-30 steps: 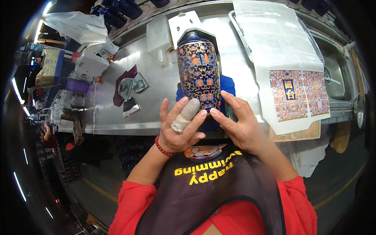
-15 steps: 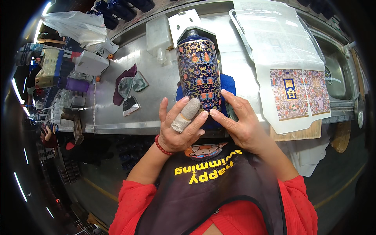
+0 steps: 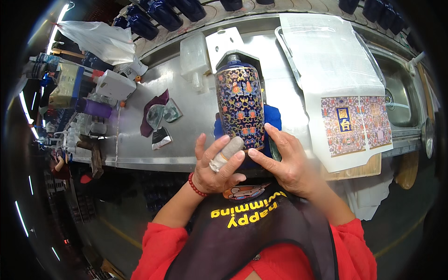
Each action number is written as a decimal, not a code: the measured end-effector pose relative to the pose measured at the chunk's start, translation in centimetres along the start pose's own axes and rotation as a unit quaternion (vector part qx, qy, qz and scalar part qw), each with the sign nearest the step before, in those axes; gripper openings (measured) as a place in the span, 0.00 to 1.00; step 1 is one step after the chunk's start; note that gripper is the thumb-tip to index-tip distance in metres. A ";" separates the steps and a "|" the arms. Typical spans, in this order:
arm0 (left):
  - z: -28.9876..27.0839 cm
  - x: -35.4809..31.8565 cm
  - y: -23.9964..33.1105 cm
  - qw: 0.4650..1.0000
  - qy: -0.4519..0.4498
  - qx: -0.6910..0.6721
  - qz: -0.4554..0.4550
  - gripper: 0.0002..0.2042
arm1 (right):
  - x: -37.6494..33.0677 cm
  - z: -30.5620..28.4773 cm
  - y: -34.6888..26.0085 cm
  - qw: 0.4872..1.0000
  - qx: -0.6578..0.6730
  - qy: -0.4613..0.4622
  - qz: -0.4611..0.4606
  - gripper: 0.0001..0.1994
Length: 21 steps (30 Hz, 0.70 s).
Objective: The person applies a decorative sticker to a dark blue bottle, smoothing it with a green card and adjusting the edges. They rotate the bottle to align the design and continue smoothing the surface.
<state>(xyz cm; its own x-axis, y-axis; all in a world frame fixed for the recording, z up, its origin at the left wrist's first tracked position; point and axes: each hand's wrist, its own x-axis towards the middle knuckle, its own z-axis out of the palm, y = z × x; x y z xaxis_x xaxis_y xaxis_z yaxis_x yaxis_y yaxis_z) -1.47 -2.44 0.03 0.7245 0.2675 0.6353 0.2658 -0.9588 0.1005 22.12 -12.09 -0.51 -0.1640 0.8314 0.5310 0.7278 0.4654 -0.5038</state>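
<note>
A dark blue bottle covered in gold, orange and pink floral pattern lies on a bright blue cloth, its neck pointing away from me. My left hand is by the left corner of its base, fingers apart. One of its fingers wears a grey-white cloth cover, and that fingertip is at the base's edge. My right hand is at the right corner, index finger stretched along the bottle's side and thumb pointing at the base edge. Neither hand wraps around the bottle.
Right of the bottle, patterned decal sheets lie under white paper on a wooden board, beside a steel sink. Left are a purple scrap with small pads and a clear plastic container. More blue bottles line the back.
My left thumb has drawn back from the base edge, opening a gap between the two hands. The bottle lies as before; the whole view has shifted slightly.
</note>
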 end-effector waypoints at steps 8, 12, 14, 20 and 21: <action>-0.9 3.4 -2.3 0.997 -0.066 0.010 0.030 0.28 | 0.3 -0.4 -0.1 1.000 0.004 -0.009 -0.004 0.27; -0.6 5.9 -4.3 0.997 -0.060 0.017 0.038 0.30 | 0.5 -0.6 -0.1 1.000 0.006 -0.013 -0.005 0.27; -0.5 6.9 -5.1 0.997 -0.058 0.017 0.037 0.30 | 0.6 -0.8 -0.1 1.000 0.003 -0.019 -0.004 0.26; -0.3 9.0 -7.7 0.998 -0.033 -0.052 -0.028 0.32 | 0.9 -1.3 0.0 0.999 0.009 -0.029 -0.010 0.26; -0.3 9.1 -7.9 0.997 -0.019 -0.060 -0.048 0.31 | 1.0 -1.4 0.1 0.999 0.011 -0.031 -0.011 0.26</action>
<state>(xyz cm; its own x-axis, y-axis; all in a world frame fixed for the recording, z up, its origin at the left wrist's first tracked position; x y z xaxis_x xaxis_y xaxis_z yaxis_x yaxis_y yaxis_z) 2.82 7.58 5.24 0.7233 0.3603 0.5891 0.2592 -0.9324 0.2519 22.96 -11.68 0.94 -0.2211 0.8382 0.4985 0.7091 0.4892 -0.5079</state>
